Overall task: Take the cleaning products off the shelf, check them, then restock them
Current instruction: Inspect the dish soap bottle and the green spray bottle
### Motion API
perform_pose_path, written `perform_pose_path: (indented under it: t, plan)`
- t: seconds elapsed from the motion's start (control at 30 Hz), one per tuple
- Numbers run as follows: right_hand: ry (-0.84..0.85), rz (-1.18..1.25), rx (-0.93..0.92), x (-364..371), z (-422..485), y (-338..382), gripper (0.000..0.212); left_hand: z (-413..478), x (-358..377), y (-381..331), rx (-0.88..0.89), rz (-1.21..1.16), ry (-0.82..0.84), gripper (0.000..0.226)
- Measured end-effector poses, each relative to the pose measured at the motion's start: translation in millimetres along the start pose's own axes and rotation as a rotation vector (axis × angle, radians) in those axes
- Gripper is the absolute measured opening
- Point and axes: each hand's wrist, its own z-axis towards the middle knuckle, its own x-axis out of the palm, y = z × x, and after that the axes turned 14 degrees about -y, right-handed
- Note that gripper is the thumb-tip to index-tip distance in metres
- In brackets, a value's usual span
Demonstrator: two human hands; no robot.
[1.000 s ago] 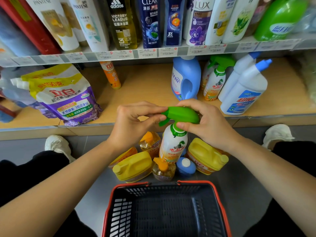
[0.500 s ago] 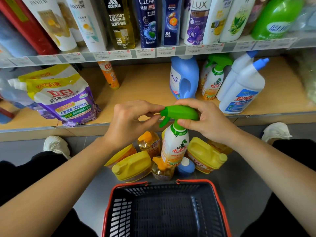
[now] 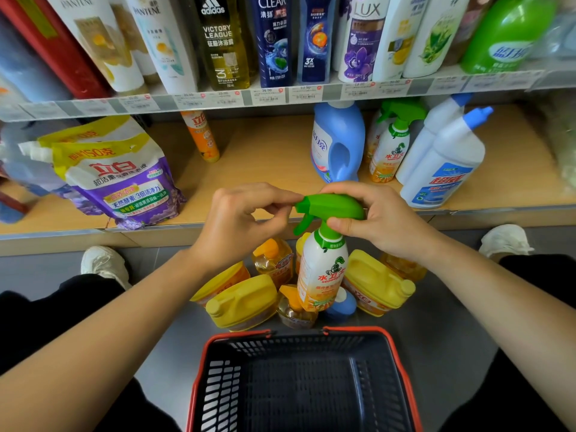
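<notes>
Bright, even illumination is provided; soft shadow is cast beneath the upper shelf point(image 3: 249, 98). Wide-angle distortion is seen, the shelf edge being bowed. Corner items are blurred; the centre is sharp

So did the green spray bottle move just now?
Yes, slightly. The spray bottle has swung its bottom toward the basket, now overlapping the blue cap on the floor; its green head stays just below the blue jug on the shelf.

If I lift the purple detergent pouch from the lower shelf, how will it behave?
The purple pouch will probably sag; its film sides look creased. It bulges full, so likely heavy for its size. Seemingly leaning, it may topple if pushed.
</notes>
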Motion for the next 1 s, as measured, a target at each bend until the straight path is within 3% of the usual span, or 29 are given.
perform_pose_path:
  t: [0.1, 0.23, 0.33, 0.4, 0.47, 0.57, 0.7, 0.8, 0.9, 0.93, 1.0]
  plan:
    - [-0.059, 0.004, -0.02, -3, 2, 1, 0.041, -4, 1, 2, -0.199, -0.043, 0.046, 0.036]
    - [-0.157, 0.111, -0.003, -11, 4, 1, 0.041, -19, 5, 17, -0.462, -0.067, 0.351, 0.056]
    - [-0.244, 0.235, 0.054, -14, 6, -1, 0.037, -35, 9, 24, -0.54, -0.086, 0.573, 0.075]
    - [-0.307, 0.272, 0.059, -16, 8, -2, 0.034, -47, 15, 25, -0.582, -0.098, 0.634, 0.087]
    - [-0.361, 0.329, 0.085, -18, 10, -3, 0.033, -56, 22, 27, -0.634, -0.107, 0.593, 0.091]
    - [-0.44, 0.41, 0.152, -21, 14, -5, 0.028, -57, 28, 34, -0.72, -0.101, 0.458, 0.081]
    - [-0.563, 0.373, 0.226, -25, 18, -9, 0.025, -49, 20, 42, -0.86, -0.28, 0.273, 0.074]
    - [-0.654, 0.061, 0.264, -28, 17, -15, 0.022, -38, 16, 39, -0.907, -0.393, 0.099, 0.074]
    - [-0.729, -0.32, 0.143, -31, 13, -16, 0.046, -24, 11, 34, -0.89, -0.366, -0.017, 0.076]
    - [-0.715, -0.375, 0.032, -31, 11, -13, 0.053, -19, 8, 31, -0.855, -0.318, -0.018, 0.076]
    - [-0.501, -0.44, -0.141, -25, 9, -7, 0.066, -13, 6, 25, -0.776, -0.208, -0.002, 0.074]
